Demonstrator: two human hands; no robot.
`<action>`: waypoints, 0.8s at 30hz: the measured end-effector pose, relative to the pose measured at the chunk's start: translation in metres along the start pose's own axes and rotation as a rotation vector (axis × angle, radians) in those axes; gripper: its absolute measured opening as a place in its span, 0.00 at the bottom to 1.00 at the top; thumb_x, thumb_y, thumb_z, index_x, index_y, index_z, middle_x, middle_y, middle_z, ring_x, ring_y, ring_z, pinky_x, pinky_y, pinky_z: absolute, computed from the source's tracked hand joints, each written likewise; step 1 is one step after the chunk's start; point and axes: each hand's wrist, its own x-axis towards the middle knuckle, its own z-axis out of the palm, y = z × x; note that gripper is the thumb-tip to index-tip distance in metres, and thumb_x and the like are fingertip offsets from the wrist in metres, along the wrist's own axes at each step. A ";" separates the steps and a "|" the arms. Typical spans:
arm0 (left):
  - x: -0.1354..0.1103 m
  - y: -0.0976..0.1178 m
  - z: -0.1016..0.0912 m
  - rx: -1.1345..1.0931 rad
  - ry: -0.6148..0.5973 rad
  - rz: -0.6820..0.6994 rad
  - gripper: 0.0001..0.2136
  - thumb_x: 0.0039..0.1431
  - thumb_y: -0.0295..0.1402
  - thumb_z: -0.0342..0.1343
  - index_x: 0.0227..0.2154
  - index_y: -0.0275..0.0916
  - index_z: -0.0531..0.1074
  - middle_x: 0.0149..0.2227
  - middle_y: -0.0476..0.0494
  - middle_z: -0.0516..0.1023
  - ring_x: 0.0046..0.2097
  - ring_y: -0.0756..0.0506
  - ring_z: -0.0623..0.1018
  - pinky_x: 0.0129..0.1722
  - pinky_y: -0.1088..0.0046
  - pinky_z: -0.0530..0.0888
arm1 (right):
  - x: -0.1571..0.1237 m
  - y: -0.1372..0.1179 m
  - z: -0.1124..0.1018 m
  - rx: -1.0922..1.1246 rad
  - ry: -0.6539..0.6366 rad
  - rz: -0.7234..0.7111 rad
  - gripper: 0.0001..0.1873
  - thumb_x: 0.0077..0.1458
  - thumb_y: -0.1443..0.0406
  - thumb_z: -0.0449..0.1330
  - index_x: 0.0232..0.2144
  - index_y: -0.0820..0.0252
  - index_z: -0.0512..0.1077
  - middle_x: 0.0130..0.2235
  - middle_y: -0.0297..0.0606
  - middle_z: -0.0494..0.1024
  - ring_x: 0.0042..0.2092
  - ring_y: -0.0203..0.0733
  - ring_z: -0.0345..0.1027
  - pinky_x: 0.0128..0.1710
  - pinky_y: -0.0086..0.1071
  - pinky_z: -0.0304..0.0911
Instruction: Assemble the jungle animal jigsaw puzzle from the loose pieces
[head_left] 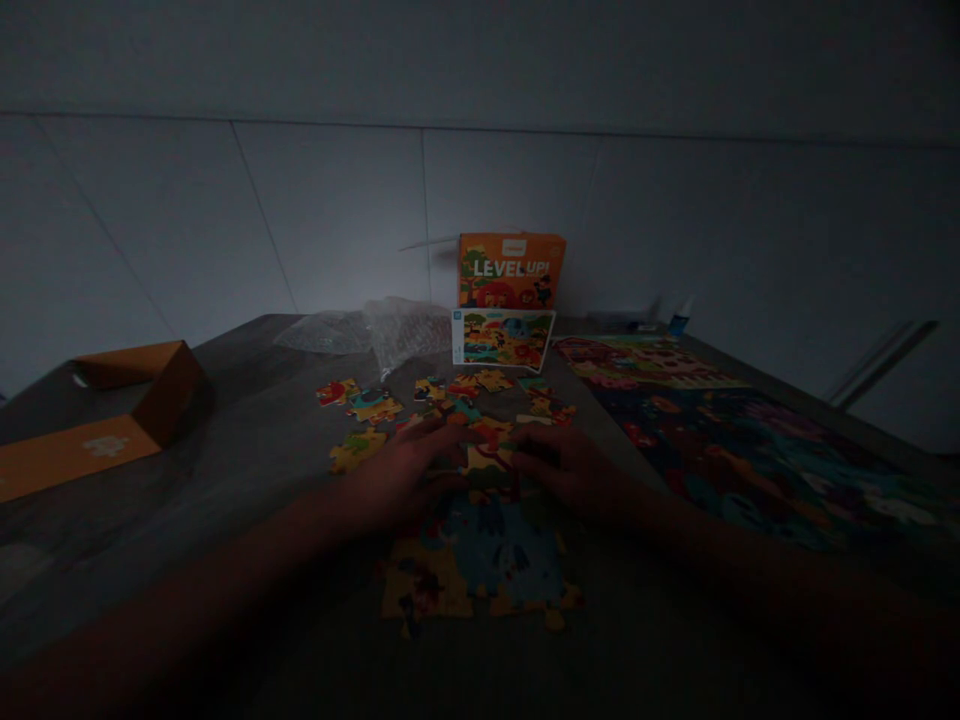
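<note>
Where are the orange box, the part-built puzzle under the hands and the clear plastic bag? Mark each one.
orange box (511, 268), head view, on its printed front face.
part-built puzzle (480, 565), head view, on its blue middle.
clear plastic bag (397, 330), head view, on its crumpled middle.

Partly joined puzzle (480, 565) lies flat, blue in the middle, yellow at its ragged edges. A yellow-red piece (487, 458) lies flat against its far edge.
</note>
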 end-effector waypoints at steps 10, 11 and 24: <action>-0.002 0.009 -0.005 -0.012 -0.191 0.149 0.18 0.60 0.39 0.61 0.52 0.45 0.71 0.56 0.44 0.73 0.57 0.41 0.71 0.58 0.61 0.67 | -0.004 0.001 -0.055 -0.127 -0.380 0.122 0.25 0.55 0.47 0.57 0.23 0.64 0.70 0.23 0.32 0.66 0.26 0.33 0.58 0.25 0.28 0.51; -0.001 0.009 -0.005 -0.006 -0.215 0.191 0.17 0.59 0.39 0.61 0.51 0.45 0.72 0.55 0.43 0.73 0.57 0.40 0.71 0.58 0.61 0.67 | -0.007 0.004 -0.062 -0.111 -0.480 0.185 0.25 0.55 0.47 0.57 0.25 0.64 0.72 0.24 0.32 0.67 0.26 0.33 0.58 0.24 0.27 0.52; -0.002 0.003 -0.004 0.002 -0.237 0.191 0.17 0.59 0.40 0.62 0.51 0.46 0.74 0.58 0.43 0.71 0.59 0.40 0.70 0.58 0.59 0.68 | -0.017 0.015 -0.081 -0.038 -0.858 0.396 0.20 0.53 0.51 0.61 0.31 0.65 0.72 0.25 0.32 0.67 0.25 0.32 0.59 0.21 0.23 0.54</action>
